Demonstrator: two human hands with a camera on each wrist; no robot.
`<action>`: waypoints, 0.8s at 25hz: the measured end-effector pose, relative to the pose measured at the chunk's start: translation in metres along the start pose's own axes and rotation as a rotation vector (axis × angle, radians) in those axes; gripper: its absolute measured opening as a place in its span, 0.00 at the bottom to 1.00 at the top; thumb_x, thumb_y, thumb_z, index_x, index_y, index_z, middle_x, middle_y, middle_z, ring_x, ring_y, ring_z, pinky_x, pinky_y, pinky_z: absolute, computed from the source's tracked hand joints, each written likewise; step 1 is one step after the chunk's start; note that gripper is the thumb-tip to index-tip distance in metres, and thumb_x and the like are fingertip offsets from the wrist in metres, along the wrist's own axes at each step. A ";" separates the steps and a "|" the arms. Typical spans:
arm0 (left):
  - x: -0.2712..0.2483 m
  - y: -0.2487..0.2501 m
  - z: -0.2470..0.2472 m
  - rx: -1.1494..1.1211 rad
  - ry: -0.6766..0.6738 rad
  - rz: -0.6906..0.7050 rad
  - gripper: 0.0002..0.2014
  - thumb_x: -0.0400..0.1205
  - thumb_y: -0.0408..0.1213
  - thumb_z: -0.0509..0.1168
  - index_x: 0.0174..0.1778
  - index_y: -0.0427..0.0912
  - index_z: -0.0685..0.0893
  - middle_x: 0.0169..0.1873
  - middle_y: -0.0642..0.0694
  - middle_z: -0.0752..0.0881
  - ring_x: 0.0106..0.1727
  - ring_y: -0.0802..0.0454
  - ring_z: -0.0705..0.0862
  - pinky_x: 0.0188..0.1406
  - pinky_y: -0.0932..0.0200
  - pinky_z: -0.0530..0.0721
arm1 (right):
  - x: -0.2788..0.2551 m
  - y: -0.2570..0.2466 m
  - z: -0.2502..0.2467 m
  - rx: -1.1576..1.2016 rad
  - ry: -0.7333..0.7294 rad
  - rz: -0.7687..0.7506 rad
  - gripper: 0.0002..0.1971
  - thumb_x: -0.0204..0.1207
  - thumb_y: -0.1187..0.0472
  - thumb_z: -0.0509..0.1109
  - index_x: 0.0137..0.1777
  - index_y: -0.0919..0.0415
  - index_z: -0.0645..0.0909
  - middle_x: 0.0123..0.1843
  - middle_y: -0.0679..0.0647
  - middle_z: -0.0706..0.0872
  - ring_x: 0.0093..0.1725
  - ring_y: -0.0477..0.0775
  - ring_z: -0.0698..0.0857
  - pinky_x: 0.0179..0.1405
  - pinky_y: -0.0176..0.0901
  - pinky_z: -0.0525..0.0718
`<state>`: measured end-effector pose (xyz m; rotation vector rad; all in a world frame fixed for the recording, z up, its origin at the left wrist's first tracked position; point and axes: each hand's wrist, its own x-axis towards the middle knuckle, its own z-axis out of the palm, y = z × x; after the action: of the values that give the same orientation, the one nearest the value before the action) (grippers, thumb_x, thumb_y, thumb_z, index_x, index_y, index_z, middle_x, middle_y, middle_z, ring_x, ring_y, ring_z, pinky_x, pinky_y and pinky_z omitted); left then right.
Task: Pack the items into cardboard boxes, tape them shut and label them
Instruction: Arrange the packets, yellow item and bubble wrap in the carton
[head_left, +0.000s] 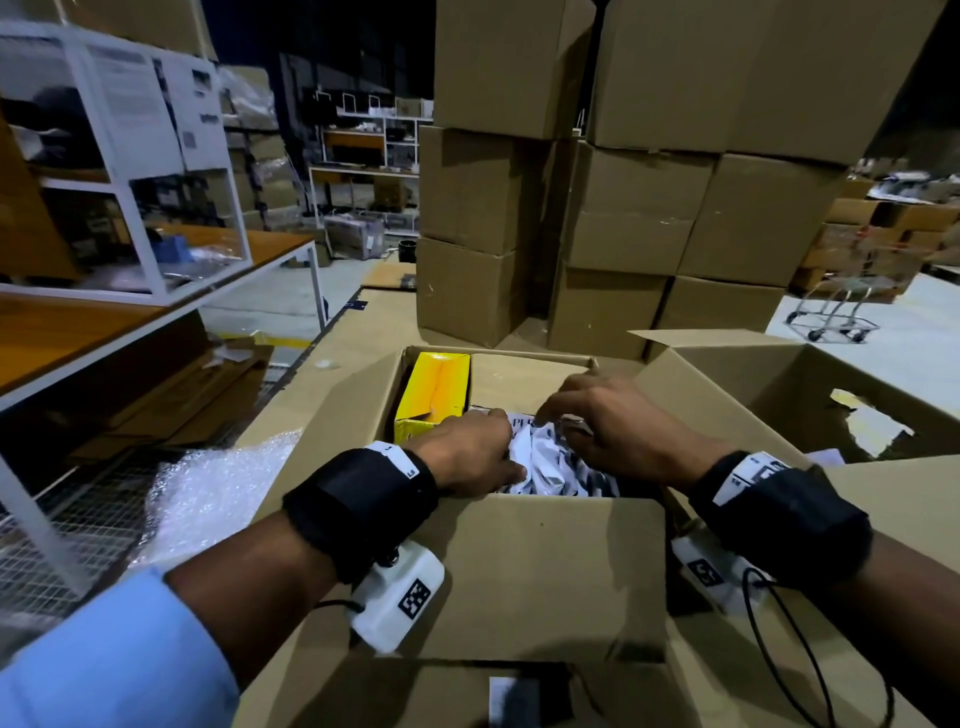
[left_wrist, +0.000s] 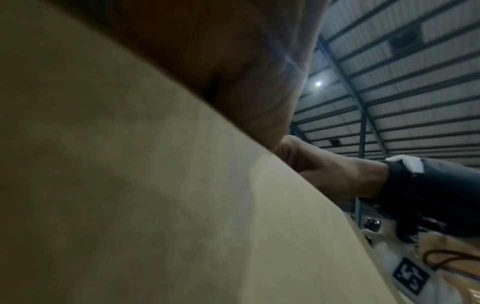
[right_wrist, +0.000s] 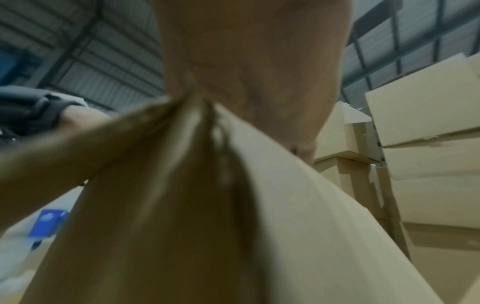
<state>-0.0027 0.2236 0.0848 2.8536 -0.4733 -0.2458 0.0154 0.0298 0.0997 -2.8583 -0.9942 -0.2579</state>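
Note:
An open cardboard box (head_left: 545, 571) stands in front of me with its flaps up. Inside, at the back left, is an upright yellow carton (head_left: 436, 395). A crumpled white bag with black print (head_left: 550, 467) lies in the middle of the box. My left hand (head_left: 467, 452) grips the bag's left side with curled fingers. On the bag's right top, my right hand (head_left: 613, 426) pinches it with bent fingers. The wrist views show only my palms (left_wrist: 233, 72) (right_wrist: 259, 61) above the box's flap (left_wrist: 130, 185); the fingertips are hidden there.
Bubble wrap (head_left: 208, 483) lies left of the box. Stacked closed cartons (head_left: 623, 208) rise just behind it. Another open box (head_left: 779, 379) adjoins on the right. A white-framed table with shelves (head_left: 78, 327) runs along the left, and a wire trolley (head_left: 841, 312) stands far right.

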 end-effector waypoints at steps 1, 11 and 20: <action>-0.002 0.002 -0.002 0.014 0.006 0.000 0.13 0.86 0.48 0.66 0.54 0.44 0.72 0.62 0.37 0.82 0.58 0.39 0.80 0.44 0.54 0.71 | 0.001 -0.001 -0.001 0.000 -0.057 -0.029 0.27 0.74 0.66 0.59 0.68 0.42 0.83 0.66 0.50 0.83 0.66 0.58 0.77 0.62 0.63 0.79; -0.019 0.001 -0.005 0.106 0.159 -0.027 0.19 0.87 0.56 0.59 0.38 0.46 0.75 0.44 0.40 0.82 0.45 0.40 0.76 0.40 0.50 0.71 | 0.002 -0.004 -0.002 -0.141 -0.270 -0.097 0.31 0.78 0.68 0.68 0.75 0.35 0.76 0.78 0.48 0.70 0.81 0.57 0.56 0.78 0.61 0.62; -0.027 0.010 0.001 0.028 -0.002 0.086 0.31 0.90 0.61 0.45 0.49 0.40 0.86 0.46 0.41 0.85 0.44 0.48 0.81 0.40 0.53 0.73 | 0.002 0.002 0.000 -0.107 -0.196 -0.068 0.36 0.77 0.71 0.66 0.79 0.37 0.71 0.79 0.50 0.67 0.77 0.56 0.61 0.73 0.61 0.70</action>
<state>-0.0311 0.2237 0.0894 2.8516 -0.6035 -0.2284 0.0186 0.0296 0.0998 -2.9961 -1.1457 -0.0375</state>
